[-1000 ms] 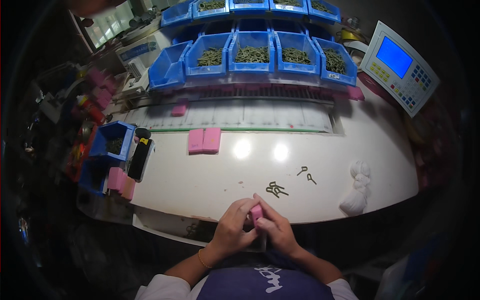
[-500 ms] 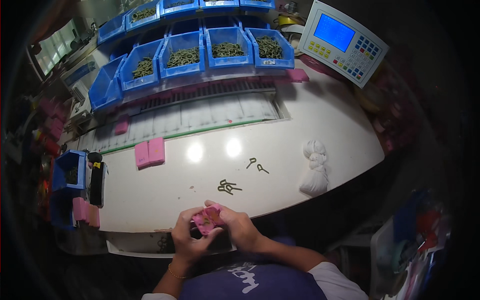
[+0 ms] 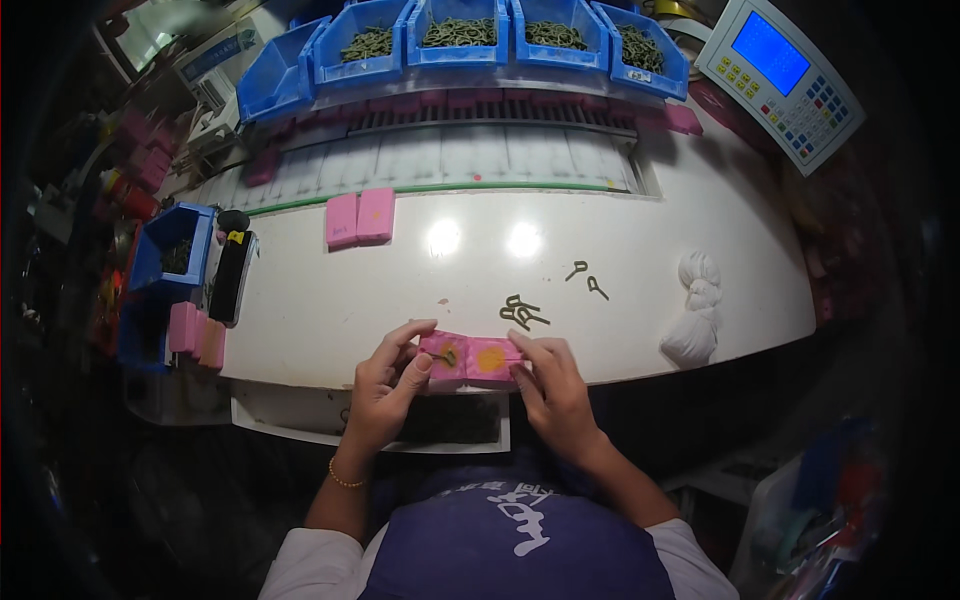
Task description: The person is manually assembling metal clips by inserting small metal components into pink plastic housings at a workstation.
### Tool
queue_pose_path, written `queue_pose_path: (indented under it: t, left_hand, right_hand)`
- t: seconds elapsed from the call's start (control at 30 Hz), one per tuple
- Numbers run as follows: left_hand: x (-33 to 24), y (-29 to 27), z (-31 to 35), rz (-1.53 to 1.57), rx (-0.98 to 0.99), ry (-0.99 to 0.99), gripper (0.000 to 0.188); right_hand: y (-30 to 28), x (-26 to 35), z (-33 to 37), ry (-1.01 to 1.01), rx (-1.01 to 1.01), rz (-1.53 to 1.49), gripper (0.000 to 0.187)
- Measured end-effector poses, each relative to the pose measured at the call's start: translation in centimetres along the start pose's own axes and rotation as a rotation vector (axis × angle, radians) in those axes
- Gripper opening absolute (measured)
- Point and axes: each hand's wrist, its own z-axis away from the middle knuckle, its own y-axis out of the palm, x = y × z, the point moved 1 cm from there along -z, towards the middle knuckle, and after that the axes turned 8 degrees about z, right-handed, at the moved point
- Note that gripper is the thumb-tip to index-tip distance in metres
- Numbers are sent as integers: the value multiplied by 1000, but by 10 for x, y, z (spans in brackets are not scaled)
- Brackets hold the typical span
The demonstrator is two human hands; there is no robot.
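Note:
Over the table's near edge, my left hand [image 3: 383, 392] and my right hand [image 3: 557, 392] hold an open pink rubber mold [image 3: 468, 372] by its two ends. Its halves lie spread side by side, each with a yellowish patch in the middle. In the left half rests a small green wax piece [image 3: 447, 356] with a stem, next to my left thumb. Just beyond the mold lies a small heap of similar green wax pieces [image 3: 522, 314]. Two more single wax pieces [image 3: 596, 288] lie farther right.
Two pink molds [image 3: 360, 217] stand at the left middle. A knotted white cloth bundle [image 3: 691, 325] sits at the right. Blue bins [image 3: 455, 50] of green pieces line the back, beside a control panel [image 3: 745, 92]. Below the table edge an open drawer [image 3: 475, 442] juts out.
The mold was folded partly together between my hands; now it is spread open flat, and my hands have moved apart. The whole view has shifted, so the table appears higher and farther right.

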Motion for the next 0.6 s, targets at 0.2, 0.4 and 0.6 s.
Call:
queue_pose_path:
  t: [0.2, 0.4, 0.6]
  left_hand:
    - [2, 21, -8, -52, 118, -9, 35]
    - [-7, 49, -15, -222, 237, 75, 34]
    - [-4, 49, -16, -199, 227, 20, 34]
  right_hand:
    - [-7, 4, -4, -65, 101, 1, 37]
    - [-15, 4, -9, -78, 92, 48, 28]
    - [-10, -6, 3, -38, 30, -114, 14]
